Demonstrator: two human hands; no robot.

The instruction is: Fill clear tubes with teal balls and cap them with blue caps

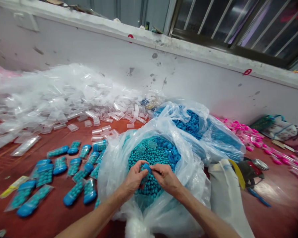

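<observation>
A clear plastic bag [114,185] stands open in front of me, holding teal beads [151,186] and, at its right inside, blue caps [172,153]. Above the beads, my left hand [135,177] is closed around a small container with a blue cap [146,167]. My right hand [165,177] pinches at the right side of that same blue cap, its fingertips touching it. The container's body is mostly hidden by the left fingers. Filled containers with teal beads and blue caps [45,174] lie on the red table left of the bag.
Clear empty containers [72,96] are heaped at the back left of the red table [52,221]. Behind the bead bag lies another bag of blue caps [188,125]. Pink pieces [253,134], a white cloth [225,195] and a blue tool [259,197] are on the right. A wall runs behind.
</observation>
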